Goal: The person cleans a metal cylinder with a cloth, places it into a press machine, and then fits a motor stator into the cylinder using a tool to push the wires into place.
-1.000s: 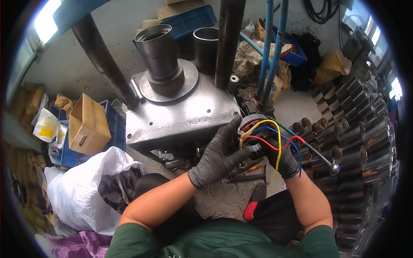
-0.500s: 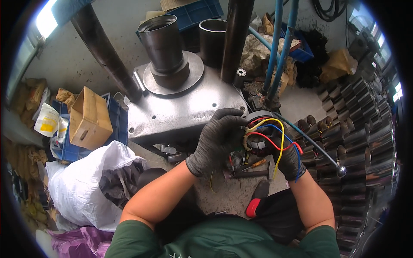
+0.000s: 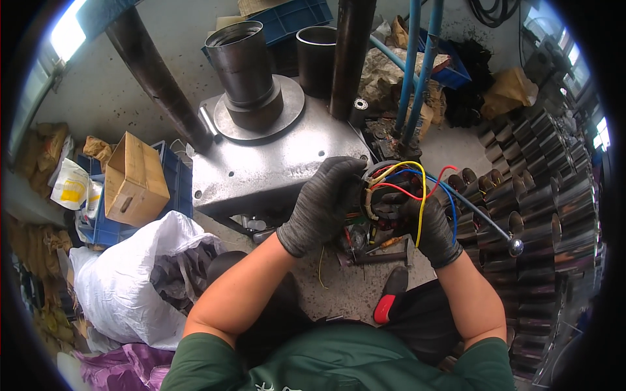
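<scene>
A motor stator [image 3: 369, 210], a ring with wound coils inside, is held up between my hands in front of the press. Yellow [image 3: 423, 195], red [image 3: 401, 189] and blue [image 3: 450, 195] lead wires loop out of it to the right. My left hand [image 3: 324, 205], in a dark grey glove, curls its fingers around the stator's left rim. My right hand [image 3: 430, 228], gloved too, grips the stator from the right, its fingertips partly hidden behind the wires and inside the ring. The yellow and blue wires hang over that hand.
Ahead stands a metal press table [image 3: 274, 163] bearing a steel cylinder [image 3: 244, 72]. A lever with a ball knob [image 3: 516, 247] reaches out right, beside stacked metal tubes [image 3: 541, 215]. Left are a cardboard box [image 3: 138, 179] and a white sack [image 3: 124, 287]. Tools [image 3: 385, 251] lie on the floor.
The stator has turned in my hands, and its open coil side shows more. The red wire's free end has swung upward. My left hand still touches the left rim.
</scene>
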A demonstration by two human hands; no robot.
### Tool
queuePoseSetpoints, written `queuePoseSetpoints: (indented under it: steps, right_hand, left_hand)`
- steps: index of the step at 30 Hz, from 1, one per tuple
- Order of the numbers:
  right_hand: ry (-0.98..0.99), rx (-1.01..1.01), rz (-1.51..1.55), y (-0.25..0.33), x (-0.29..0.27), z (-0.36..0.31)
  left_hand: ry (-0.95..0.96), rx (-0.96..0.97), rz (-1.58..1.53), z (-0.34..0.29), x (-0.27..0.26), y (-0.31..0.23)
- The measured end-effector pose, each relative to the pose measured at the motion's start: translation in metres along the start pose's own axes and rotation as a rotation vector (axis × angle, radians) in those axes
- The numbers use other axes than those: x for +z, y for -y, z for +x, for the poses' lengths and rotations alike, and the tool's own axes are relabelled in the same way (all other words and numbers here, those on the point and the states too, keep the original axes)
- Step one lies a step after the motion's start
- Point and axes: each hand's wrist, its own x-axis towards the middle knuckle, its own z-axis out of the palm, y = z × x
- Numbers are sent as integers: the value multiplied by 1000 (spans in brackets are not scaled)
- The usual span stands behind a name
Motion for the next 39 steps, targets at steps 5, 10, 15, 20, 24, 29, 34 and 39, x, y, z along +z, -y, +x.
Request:
queuePoseSetpoints:
  steps: [5,10,15,20,24,29,34,39]
  right_hand:
    - [-10,-7,-376,0,-1,1]
    - [74,17,-336,-1,-2,4]
    - [68,86,-287,-8,-8,3]
    - [88,-2,-201,-8,-1,-4]
    - [106,18,-104,-12,-1,-2]
    - [2,17,-77,-9,5,-6]
    - [31,53,28,-2,-8,-11]
    - [-12,-28,46,-6,-9,-3]
  left_hand:
    - [109,142,209,5,-10,-2]
    - [186,117,295,3,-14,0]
    - [116,146,303,-1,-6,14]
    - [39,184,303,-2,0,18]
    - [-52,24,299,-4,-3,13]
    - [-76,-21,492,10,-46,27]
    - [369,-280,631,-3,-33,19]
    - [201,50,261,-6,-12,24]
